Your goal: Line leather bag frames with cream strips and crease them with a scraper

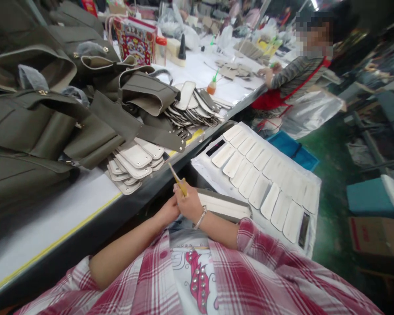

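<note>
In front of my body, at the table's edge, my two hands meet. My right hand (188, 204) is closed around a slim yellow-handled tool (181, 186), whose thin pale tip points up and to the left; its exact kind is unclear. My left hand (171, 209) touches the right one, its fingers mostly hidden behind it. Beyond my right wrist extends a long cream panel with dark grey edges (225, 205); whether the left hand grips it is hidden. Close by on the table lies a stack of cream leather pieces with metal studs (134, 155).
Dark olive bags (29, 127) crowd the table's left side. To my right, rows of cream pieces cover a board (200, 162). Farther off stand a small orange glue bottle (211, 88) and a patterned box (134, 41). Another person (295, 74) works at the table's far right.
</note>
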Motion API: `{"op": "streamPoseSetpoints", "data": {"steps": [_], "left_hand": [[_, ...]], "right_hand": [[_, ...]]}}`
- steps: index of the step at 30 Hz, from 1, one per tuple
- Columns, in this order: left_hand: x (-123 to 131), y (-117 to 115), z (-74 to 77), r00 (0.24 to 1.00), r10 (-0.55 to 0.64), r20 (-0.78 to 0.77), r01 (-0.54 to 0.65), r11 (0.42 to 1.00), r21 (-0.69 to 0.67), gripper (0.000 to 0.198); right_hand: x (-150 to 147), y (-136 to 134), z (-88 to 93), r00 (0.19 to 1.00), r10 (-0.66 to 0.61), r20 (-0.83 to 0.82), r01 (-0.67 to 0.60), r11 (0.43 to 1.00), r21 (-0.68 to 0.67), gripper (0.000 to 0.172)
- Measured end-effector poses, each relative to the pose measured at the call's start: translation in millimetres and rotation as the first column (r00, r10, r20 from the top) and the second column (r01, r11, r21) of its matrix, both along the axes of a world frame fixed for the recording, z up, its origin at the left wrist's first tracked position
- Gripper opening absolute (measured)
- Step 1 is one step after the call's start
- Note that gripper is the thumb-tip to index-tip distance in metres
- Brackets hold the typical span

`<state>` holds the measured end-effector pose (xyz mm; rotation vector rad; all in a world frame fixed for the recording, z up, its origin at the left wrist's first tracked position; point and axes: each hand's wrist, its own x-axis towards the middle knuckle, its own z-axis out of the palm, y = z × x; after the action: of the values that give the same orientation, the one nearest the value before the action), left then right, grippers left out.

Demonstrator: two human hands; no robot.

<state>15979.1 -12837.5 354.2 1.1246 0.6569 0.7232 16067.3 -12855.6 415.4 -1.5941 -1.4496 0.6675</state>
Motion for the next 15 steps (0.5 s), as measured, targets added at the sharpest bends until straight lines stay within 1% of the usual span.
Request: {"op": "streamPoseSetpoints", "data": {"steps": [1, 2, 4, 5, 6, 7, 9, 11, 12, 13, 14, 15], "left_hand": [[-1, -1, 1.9, 1.000, -0.016, -0.007, 0.016, 1.000, 0.015, 0.042], [-2, -1, 4.2, 0.999, -0.051, 0.000, 0.051, 0.998, 0.031, 0.043], [-7, -1, 9.3, 0.990, -0.132, 0.044, 0.130, 0.991, 0.042, 0.050], [-9, 0, 11.7, 0.983, -0.168, 0.070, 0.166, 0.986, 0.031, 0.053], [-12, 1, 13.8, 0.977, -0.191, 0.092, 0.191, 0.982, 0.004, 0.055], [-15, 3, 15.4, 0.975, -0.196, 0.101, 0.200, 0.979, -0.037, 0.055], [-17, 8, 17.7, 0.985, -0.159, 0.071, 0.166, 0.979, -0.114, 0.050], [-15, 13, 19.3, 0.993, -0.113, 0.016, 0.115, 0.985, -0.129, 0.047], [-12, 14, 20.1, 0.995, -0.102, -0.009, 0.100, 0.989, -0.107, 0.046], [-8, 14, 21.0, 0.994, -0.099, -0.036, 0.096, 0.993, -0.071, 0.046], [-3, 13, 22.0, 0.992, -0.104, -0.067, 0.103, 0.994, -0.029, 0.047], [1, 10, 22.8, 0.989, -0.113, -0.098, 0.115, 0.993, 0.012, 0.047]], "right_hand": [[-1, 0, 0.2, 1.000, 0.020, -0.007, -0.020, 1.000, 0.009, 0.016], [-1, -1, 1.2, 0.998, 0.023, -0.056, -0.023, 1.000, 0.003, 0.016], [7, -6, 7.8, 0.973, -0.019, -0.232, 0.009, 0.999, -0.041, 0.021], [16, -11, 13.8, 0.944, -0.054, -0.326, 0.034, 0.997, -0.066, 0.024], [28, -19, 21.4, 0.908, -0.096, -0.409, 0.066, 0.994, -0.087, 0.028], [44, -29, 30.2, 0.880, -0.130, -0.457, 0.100, 0.991, -0.090, 0.031], [83, -57, 47.1, 0.797, -0.219, -0.563, 0.214, 0.974, -0.077, 0.036], [128, -92, 55.8, 0.714, -0.315, -0.625, 0.326, 0.940, -0.101, 0.041], [151, -110, 54.9, 0.694, -0.365, -0.620, 0.361, 0.922, -0.138, 0.042], [172, -128, 50.2, 0.697, -0.430, -0.574, 0.402, 0.897, -0.183, 0.043], [191, -147, 41.9, 0.711, -0.517, -0.477, 0.471, 0.853, -0.224, 0.043], [207, -164, 30.7, 0.730, -0.596, -0.335, 0.538, 0.803, -0.256, 0.042]]}}
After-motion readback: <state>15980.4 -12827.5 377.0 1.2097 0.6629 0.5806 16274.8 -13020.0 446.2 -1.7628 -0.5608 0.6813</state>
